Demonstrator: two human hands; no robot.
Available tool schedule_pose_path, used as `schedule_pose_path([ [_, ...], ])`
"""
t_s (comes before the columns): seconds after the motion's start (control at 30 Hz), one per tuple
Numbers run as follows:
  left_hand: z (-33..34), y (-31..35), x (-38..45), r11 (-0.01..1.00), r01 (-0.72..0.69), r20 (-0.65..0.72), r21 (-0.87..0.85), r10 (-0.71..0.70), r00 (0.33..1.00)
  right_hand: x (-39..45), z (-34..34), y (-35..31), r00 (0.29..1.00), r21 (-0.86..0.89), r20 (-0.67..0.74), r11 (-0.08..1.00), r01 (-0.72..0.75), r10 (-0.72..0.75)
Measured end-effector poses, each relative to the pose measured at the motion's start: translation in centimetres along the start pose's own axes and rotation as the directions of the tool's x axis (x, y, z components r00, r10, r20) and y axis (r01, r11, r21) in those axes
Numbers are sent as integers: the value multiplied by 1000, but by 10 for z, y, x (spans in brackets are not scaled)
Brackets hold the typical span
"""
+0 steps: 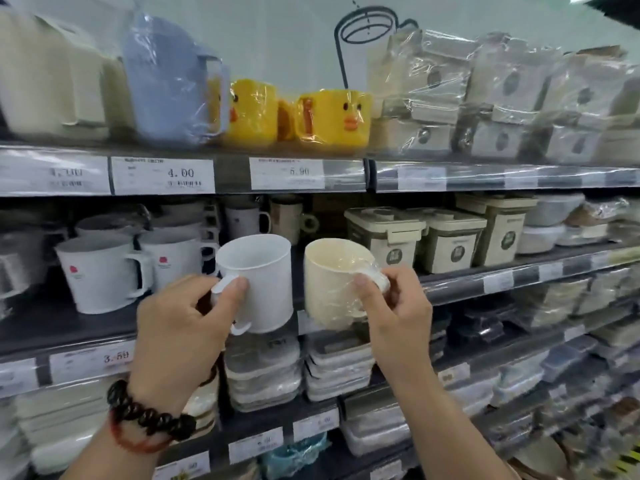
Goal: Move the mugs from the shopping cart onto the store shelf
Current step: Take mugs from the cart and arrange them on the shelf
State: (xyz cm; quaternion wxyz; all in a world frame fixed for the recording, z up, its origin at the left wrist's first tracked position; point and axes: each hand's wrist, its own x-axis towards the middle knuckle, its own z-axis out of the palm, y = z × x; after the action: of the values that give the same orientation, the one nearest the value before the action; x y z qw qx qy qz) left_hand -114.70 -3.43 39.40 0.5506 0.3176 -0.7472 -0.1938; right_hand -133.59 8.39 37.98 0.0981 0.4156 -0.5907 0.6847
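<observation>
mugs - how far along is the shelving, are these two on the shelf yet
Not yet. White mugs with red logos already stand on the middle shelf, though whether this person put them there cannot be told. In hand: the left hand holds a white mug by its handle, and the right hand holds a cream wrapped mug, both held in front of that shelf. Left: setting both down. The cart is out of view.

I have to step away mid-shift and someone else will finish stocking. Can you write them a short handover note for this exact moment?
Left hand: holds the white mug by its handle.
Right hand: holds the plastic-wrapped cream mug by its handle.
Both mugs are raised in front of the middle shelf, facing the gap between the white logo mugs and the lidded containers.
Done: nothing set down yet.
Left: place both mugs; the cart is out of view.
</observation>
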Motion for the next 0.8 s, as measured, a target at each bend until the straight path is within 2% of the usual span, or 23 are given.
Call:
schedule_pose_path([
  [0.17, 21, 4, 18, 990, -19, -80, 136, 30, 996, 36, 11, 14, 996, 87, 83, 996, -38, 31],
  [0.3, 41, 7, 39, 963, -72, -150, 261, 114, 982, 64, 26, 30, 984, 65, 157, 993, -94, 83],
  [0.4, 60, 7, 54, 954, -26, -142, 300, 71, 987, 84, 41, 50, 969, -49, 206, 990, -131, 138],
  [0.57, 87, 0, 74, 935, 100, -137, 341, -56, 989, 113, 63, 71, 937, -284, 288, 952, -112, 196],
  [0.7, 106, -11, 76, 885, 172, -134, 432, -125, 983, 122, 71, 77, 916, -347, 332, 932, -103, 225],
  [0.8, 116, -19, 76, 885, 201, -145, 421, -153, 978, 129, 75, 78, 910, -350, 348, 932, -98, 226],
])
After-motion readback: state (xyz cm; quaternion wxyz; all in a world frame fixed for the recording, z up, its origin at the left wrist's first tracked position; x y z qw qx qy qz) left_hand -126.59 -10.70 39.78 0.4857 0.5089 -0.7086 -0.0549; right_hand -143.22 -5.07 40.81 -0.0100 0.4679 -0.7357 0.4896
